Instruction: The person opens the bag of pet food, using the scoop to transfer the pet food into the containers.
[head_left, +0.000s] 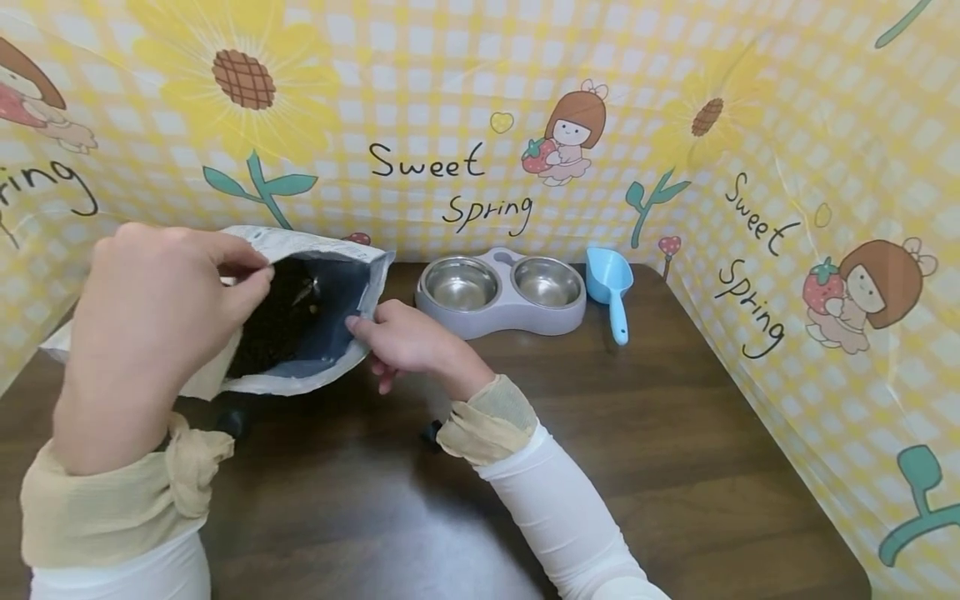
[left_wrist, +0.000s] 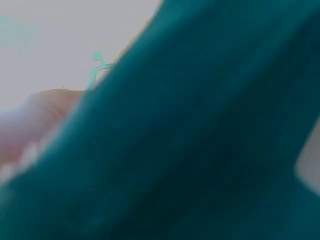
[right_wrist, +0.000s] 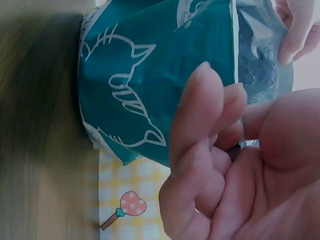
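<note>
Nearest me is the left hand [head_left: 150, 308], thumb and fingers pinched on one edge of a bag's mouth. Across the opening, the right hand [head_left: 408, 335] grips the other edge, its thumb over the rim and its fingers curled outside. The bag [head_left: 303, 383] is at the left of the bench [head_left: 637, 433], mouth tilted towards the person, with dark contents [head_left: 270, 321] too dim to make out clearly.

I'd expect its film to be soft, floppy and rather slick, and a loose fill to weigh down the bottom and slide when tipped. It doesn't look fragile, but held by one edge the mouth would probably sag. Those two side edges seem right for keeping it open; for lifting, I'd add a palm under the base.

Farther back sit a double bowl stand [head_left: 502, 321] and, just right of it, a blue scoop [head_left: 609, 275], before the yellow checked cloth [head_left: 420, 83].
</note>
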